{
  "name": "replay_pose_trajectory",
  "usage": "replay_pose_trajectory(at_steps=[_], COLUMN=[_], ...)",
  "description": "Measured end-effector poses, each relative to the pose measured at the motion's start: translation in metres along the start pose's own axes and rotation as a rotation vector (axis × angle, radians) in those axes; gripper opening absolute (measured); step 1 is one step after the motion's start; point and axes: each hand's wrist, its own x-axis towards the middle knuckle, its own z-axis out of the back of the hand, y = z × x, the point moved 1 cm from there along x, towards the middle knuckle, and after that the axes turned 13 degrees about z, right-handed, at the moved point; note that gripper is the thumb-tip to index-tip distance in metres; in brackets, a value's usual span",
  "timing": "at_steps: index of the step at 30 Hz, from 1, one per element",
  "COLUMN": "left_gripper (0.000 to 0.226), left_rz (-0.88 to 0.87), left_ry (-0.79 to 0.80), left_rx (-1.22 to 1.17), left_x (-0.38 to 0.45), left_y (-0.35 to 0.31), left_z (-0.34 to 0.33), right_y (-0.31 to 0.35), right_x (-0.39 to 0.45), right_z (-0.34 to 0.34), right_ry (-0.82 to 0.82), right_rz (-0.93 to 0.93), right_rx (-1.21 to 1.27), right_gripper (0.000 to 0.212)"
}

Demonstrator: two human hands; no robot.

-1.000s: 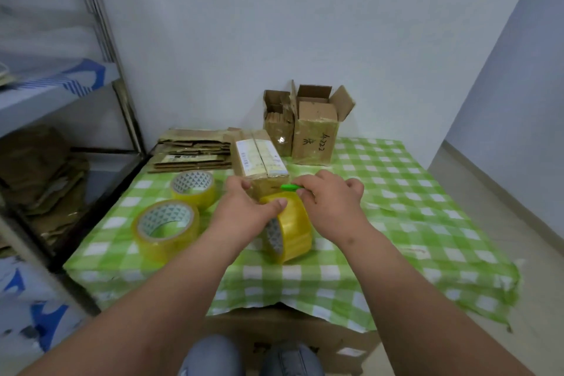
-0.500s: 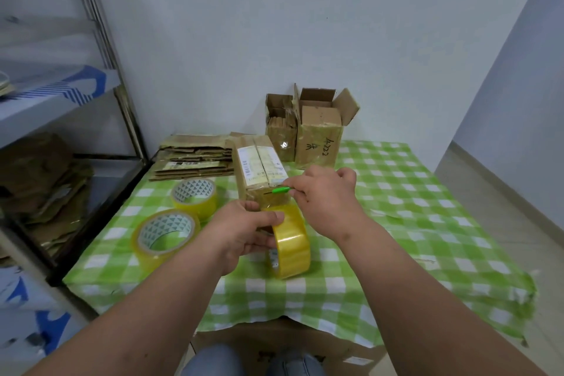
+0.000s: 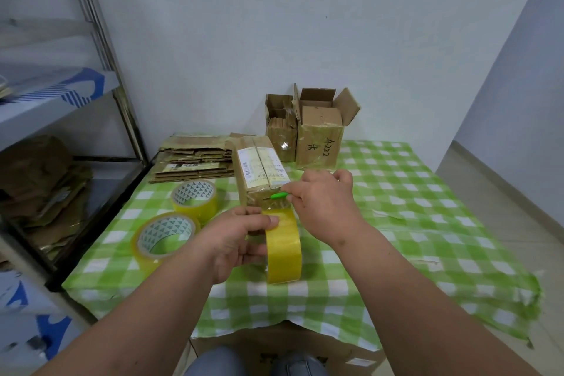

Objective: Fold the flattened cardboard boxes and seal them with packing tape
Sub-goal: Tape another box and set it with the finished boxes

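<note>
Two spare tape rolls [image 3: 166,238] lying flat at nine o'clock, left hand [image 3: 236,246] curled round the upright yellow tape roll [image 3: 283,249] at centre, folded cardboard box [image 3: 259,172] just behind at twelve, right hand [image 3: 323,204] pinching a green cutter [image 3: 279,195] against its near end.

Bare forearms [image 3: 396,299], blue-grey trousers [image 3: 219,363]
</note>
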Motion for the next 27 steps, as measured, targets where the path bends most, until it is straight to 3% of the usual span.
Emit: replay_pose_trajectory(at_steps=[9,23,27], left_gripper=[0.039,0.032,0.029], left_rz=[-0.052,-0.157,-0.167], left_ry=[0.002,-0.049,-0.057], left_rx=[-0.074,-0.075,-0.059], left_x=[0.002,0.009,0.010], left_y=[0.013,0.024,0.025], left_z=[-0.003,-0.005,-0.004], right_y=[-0.013,0.000,0.003], right_x=[-0.011,0.002,0.005], right_z=[-0.005,0.003,0.001], right_ry=[-0.113,0.038,0.014], right_rz=[-0.098,0.049,0.056], right_rx=[0.182,0.017,0.001], right_gripper=[0.025,0.025,0.018])
